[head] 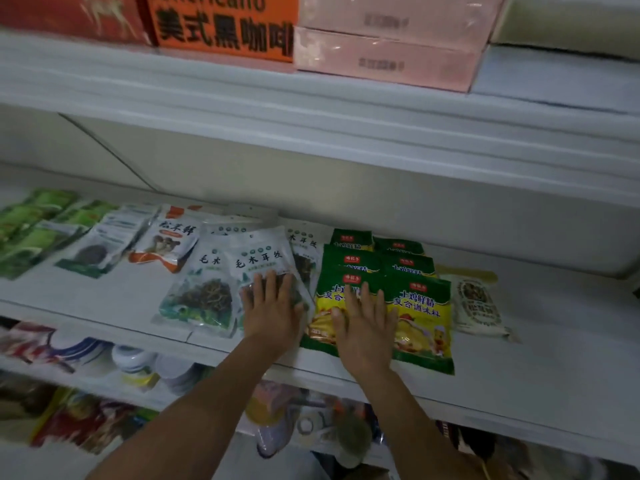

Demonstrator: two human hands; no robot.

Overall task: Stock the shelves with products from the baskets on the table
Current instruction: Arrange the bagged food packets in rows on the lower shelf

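Middle shelf (554, 341), white; stock lies flat in overlapping rows from back wall to front edge. Left end: green packets (31, 230), several deep. Next: pale packets (100, 247) with a dark round picture, fanned toward the back. Next: orange-and-white packet (166, 244), tilted, resting on others of its kind. Centre: white packets (201, 292), at least three, with dark shreds showing through clear windows. Left hand (273, 310): palm down on the lower half of the front white packet, near the front edge, fingers straight and close together, pressing, grasping nothing. Just beside these: green-and-yellow packets (422, 317) in two columns, rows overlapping back to front, the front pair reaching the front edge. Right hand (363, 327): flat on the front-left packet of that group, fingers straight and slightly spread, gripping nothing. Right of these: small pale bag (478, 303), lying alone just beside the front-right packet. Upper shelf (207, 84), left to right: red box (69, 15), orange box (221, 29), two stacked pink boxes (388, 60). Below the front edge: bowls (83, 348), blurred.
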